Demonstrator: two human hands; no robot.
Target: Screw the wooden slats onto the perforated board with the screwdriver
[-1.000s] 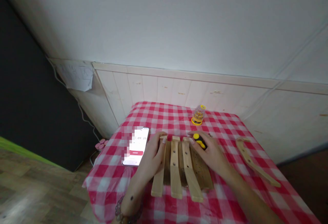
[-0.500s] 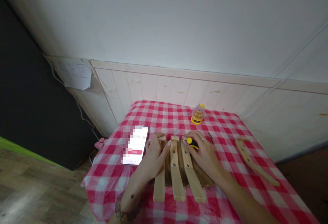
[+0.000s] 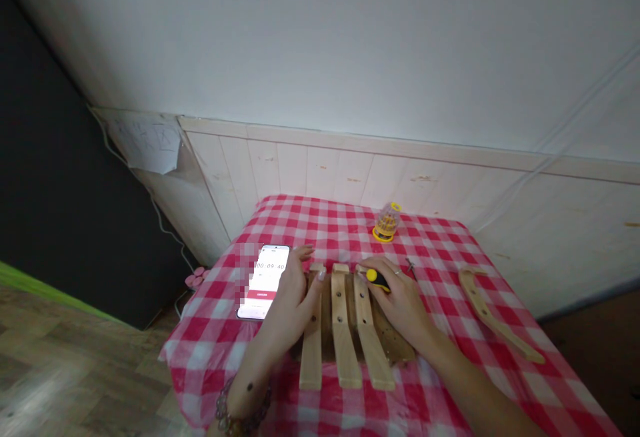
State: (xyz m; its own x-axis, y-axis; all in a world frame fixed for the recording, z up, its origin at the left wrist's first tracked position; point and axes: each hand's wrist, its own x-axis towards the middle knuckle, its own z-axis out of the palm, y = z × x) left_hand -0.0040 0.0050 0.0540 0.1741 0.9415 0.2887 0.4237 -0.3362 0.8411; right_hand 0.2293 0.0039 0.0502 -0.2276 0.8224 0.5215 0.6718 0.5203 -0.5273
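Three pale wooden slats (image 3: 340,323) lie side by side over a darker wooden board (image 3: 395,340) on a red-and-white checked tablecloth (image 3: 320,230). My left hand (image 3: 295,293) rests flat with its fingers spread on the far end of the leftmost slat, next to a lit phone (image 3: 265,281). My right hand (image 3: 400,297) is closed round a yellow-and-black screwdriver (image 3: 376,279) at the far end of the rightmost slat.
A yellow-based clear holder of screwdriver bits (image 3: 387,223) stands at the back of the table. A curved wooden piece (image 3: 493,317) lies at the right. A small dark screw or bit (image 3: 411,267) lies beside my right hand. White wood panelling (image 3: 350,170) backs the table; floor lies at the left.
My left hand has opened and slid left toward the phone. My right hand with the screwdriver has shifted slightly left along the slat ends. The phone timer has advanced.
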